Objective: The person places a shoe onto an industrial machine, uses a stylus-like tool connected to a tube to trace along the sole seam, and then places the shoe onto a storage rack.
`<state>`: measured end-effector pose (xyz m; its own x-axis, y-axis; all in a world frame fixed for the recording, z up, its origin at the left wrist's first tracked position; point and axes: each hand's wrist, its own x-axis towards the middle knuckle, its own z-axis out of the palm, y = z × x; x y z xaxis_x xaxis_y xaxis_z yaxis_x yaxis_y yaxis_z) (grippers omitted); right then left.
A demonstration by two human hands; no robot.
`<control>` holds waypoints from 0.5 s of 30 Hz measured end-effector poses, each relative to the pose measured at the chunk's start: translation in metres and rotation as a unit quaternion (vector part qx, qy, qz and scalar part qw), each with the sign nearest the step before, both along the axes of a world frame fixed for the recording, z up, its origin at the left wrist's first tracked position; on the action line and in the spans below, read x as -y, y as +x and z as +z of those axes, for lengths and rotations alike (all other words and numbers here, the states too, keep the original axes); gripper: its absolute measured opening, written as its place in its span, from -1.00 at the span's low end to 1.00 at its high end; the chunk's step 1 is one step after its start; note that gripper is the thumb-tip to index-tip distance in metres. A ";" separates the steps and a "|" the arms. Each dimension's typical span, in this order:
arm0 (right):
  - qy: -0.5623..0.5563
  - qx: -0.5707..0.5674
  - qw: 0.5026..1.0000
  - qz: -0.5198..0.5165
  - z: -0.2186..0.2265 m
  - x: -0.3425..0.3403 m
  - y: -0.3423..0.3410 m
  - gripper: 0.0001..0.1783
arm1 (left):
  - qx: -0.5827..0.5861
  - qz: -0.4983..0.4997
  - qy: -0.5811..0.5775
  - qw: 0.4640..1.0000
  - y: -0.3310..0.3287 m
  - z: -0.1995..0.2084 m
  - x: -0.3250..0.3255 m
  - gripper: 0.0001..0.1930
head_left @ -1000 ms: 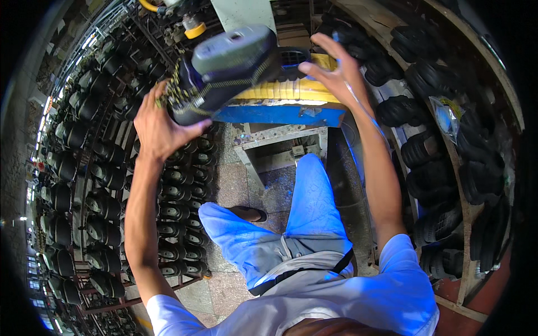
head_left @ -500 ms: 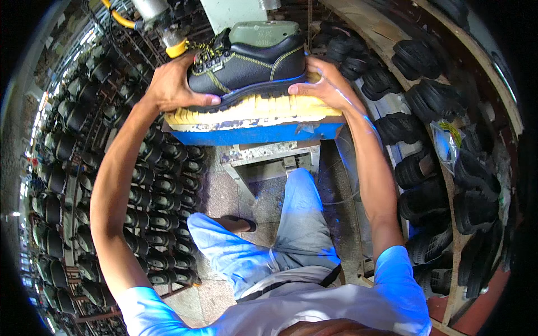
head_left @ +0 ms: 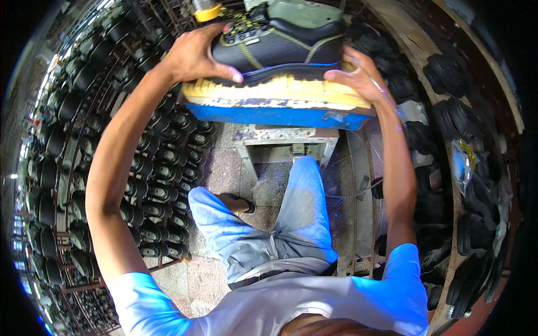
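Observation:
A black lace-up work shoe (head_left: 291, 51) with yellow stitching sits upright on a yellow pad (head_left: 280, 89) atop a blue block (head_left: 274, 115). A grey-green shoe last (head_left: 308, 13) fills its opening. My left hand (head_left: 197, 56) is wrapped round the toe end, the thumb lying along the sole edge. At the heel, my right hand (head_left: 363, 77) closes round the shoe with its thumb against the sole's side. The outer fingers of both hands are partly hidden behind the shoe.
Below the block stands a metal frame (head_left: 286, 136), close to my knees. Racks of lasted shoes (head_left: 162, 190) fill the left side. On the right, shelves hold several black soles (head_left: 448, 117) and a clear plastic bag (head_left: 463, 165). A yellow-collared fitting (head_left: 207, 12) hangs near the toe.
The shoe, pad and both hands now appear higher and further right in the picture, as the view has shifted. Both hands keep their hold on toe and heel.

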<state>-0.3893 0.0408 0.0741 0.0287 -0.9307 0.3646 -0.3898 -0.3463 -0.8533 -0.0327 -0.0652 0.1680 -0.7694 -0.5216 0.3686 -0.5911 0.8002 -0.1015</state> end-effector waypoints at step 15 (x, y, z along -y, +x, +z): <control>0.024 -0.028 0.999 0.004 0.005 0.003 -0.005 -0.13 | -0.207 -0.091 0.438 0.870 0.042 -0.005 0.009 -0.16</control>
